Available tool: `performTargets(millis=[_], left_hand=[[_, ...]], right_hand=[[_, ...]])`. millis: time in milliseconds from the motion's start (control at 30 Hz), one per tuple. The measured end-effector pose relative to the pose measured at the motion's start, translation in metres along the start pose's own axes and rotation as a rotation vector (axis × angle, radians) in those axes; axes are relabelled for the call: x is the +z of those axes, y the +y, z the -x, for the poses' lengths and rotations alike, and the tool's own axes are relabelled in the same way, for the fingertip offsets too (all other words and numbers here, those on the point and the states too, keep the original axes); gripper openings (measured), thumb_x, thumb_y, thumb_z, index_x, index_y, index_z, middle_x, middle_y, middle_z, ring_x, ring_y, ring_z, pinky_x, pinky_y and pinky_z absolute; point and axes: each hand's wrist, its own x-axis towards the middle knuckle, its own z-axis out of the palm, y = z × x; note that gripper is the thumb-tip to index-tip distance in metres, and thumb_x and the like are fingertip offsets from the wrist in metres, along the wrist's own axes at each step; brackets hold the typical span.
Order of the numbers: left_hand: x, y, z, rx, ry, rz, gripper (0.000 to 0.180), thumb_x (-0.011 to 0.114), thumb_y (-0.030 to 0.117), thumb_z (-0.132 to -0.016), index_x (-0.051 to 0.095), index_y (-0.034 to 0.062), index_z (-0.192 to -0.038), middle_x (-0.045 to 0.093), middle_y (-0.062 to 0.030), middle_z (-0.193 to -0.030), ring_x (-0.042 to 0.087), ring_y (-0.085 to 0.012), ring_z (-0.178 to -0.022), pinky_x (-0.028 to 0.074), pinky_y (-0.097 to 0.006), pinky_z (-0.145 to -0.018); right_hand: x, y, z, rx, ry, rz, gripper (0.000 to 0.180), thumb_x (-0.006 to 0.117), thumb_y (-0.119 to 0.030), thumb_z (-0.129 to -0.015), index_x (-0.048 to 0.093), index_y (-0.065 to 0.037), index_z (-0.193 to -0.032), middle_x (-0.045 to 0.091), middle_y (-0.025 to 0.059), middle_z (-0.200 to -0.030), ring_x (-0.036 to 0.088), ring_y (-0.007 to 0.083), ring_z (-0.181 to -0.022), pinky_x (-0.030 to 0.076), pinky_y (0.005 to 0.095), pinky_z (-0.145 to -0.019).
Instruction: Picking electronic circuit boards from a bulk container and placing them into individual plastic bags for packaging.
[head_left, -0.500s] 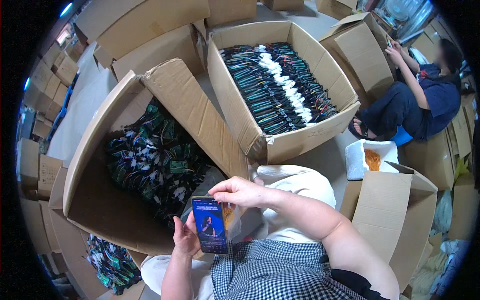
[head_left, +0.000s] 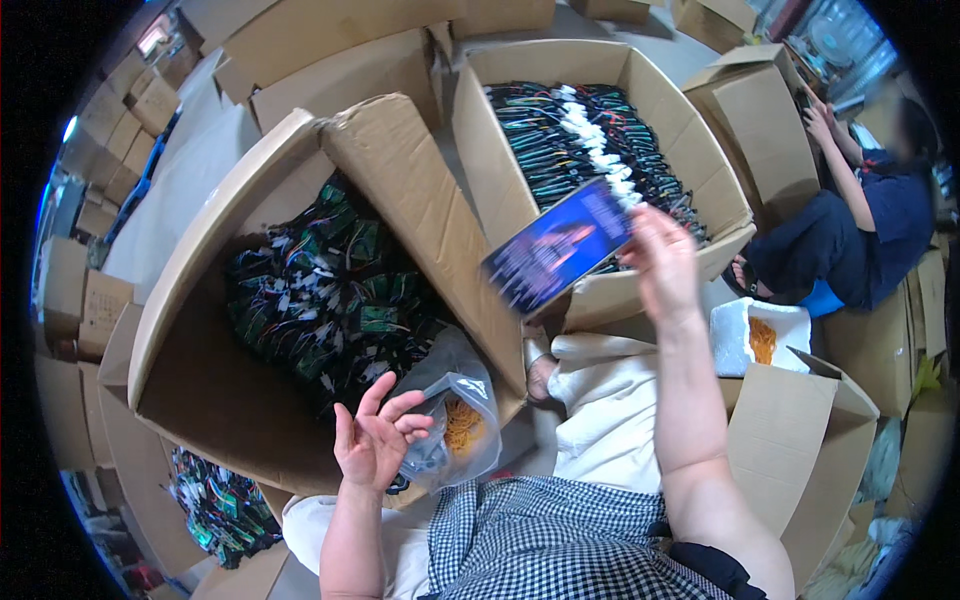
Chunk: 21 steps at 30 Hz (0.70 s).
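Here, phone [head_left: 560,247] juts leftward from right grip [head_left: 665,258].

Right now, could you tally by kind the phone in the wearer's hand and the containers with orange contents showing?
Phone in the right hand: 1
Clear plastic bag: 1
White foam box: 1
Total: 3

- Phone [head_left: 560,247]: smooth, glossy screen
- Left carton [head_left: 420,200]: matt, creased cardboard
- Bag [head_left: 482,450], lower centre: shiny, translucent plastic
- Box [head_left: 731,343] at right: matt foam
- Checked garment [head_left: 545,540]: matt cloth
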Motion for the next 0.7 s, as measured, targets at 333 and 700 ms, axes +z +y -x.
performTargets(millis=[333,700], left_hand=[[-0.002,0.016,0.017,0.114,0.022,0.038,0.072,0.021,0.061,-0.094,0.03,0.0079,-0.142,0.051,-0.0218,-0.128,0.059,-0.0341,-0.102,0.046,-0.043,-0.088],[-0.006,0.075,0.033,0.466,-0.102,0.08,0.072,0.023,0.059,-0.095,0.028,0.0051,-0.143,0.05,-0.0204,-0.13,0.058,-0.031,-0.102,0.044,-0.044,-0.09]], right_hand=[[-0.083,0.045,-0.12,0.037,0.196,0.529,0.027,0.054,-0.013,-0.093,0.057,0.0,-0.117,0.063,0.0031,-0.081,0.058,0.0088,-0.06,0.044,0.0194,-0.049],[-0.097,0.069,-0.151,0.131,0.31,0.691,0.035,0.056,-0.009,-0.088,0.053,0.001,-0.121,0.062,0.0089,-0.092,0.06,0.012,-0.07,0.051,0.0251,-0.061]])
